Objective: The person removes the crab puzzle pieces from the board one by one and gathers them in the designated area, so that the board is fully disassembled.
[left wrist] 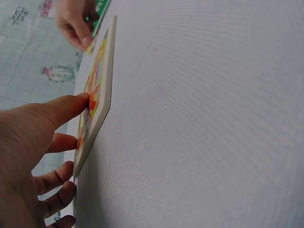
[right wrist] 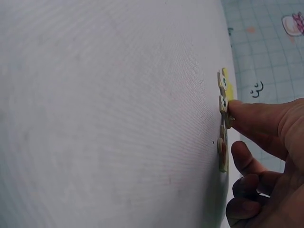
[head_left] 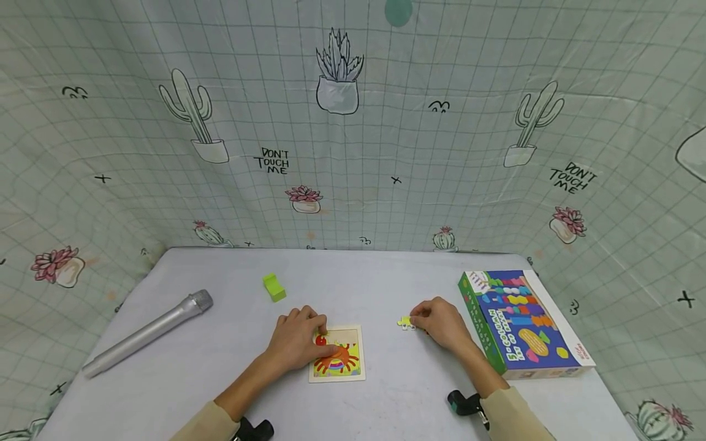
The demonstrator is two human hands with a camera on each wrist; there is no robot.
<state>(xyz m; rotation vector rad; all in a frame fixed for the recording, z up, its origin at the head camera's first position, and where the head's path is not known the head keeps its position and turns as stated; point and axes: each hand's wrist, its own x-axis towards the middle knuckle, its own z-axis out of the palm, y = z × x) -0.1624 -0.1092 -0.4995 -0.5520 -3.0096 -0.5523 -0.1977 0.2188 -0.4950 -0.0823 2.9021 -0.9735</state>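
Note:
A small square wooden puzzle (head_left: 355,361) with a crab picture and a pale wooden frame lies on the table. My left hand (head_left: 300,340) rests at its left side, thumb and index finger touching the picture's face. In the left wrist view, the other fingers of the left hand (left wrist: 28,152) spread loosely beside the frame. Off to the right, yellow puzzle pieces (head_left: 405,321) lie close to the table surface. My right hand (head_left: 441,321) pinches at one piece with thumb and index finger. The thumb partly covers that puzzle piece (right wrist: 224,102) in the right wrist view.
A colourful game box (head_left: 529,324) lies just right of my right hand. Behind the puzzle is a lime-green wavy block (head_left: 274,287). A silver microphone (head_left: 149,332) lies on the left. Patterned cloth (head_left: 342,153) surrounds the white table (head_left: 386,398).

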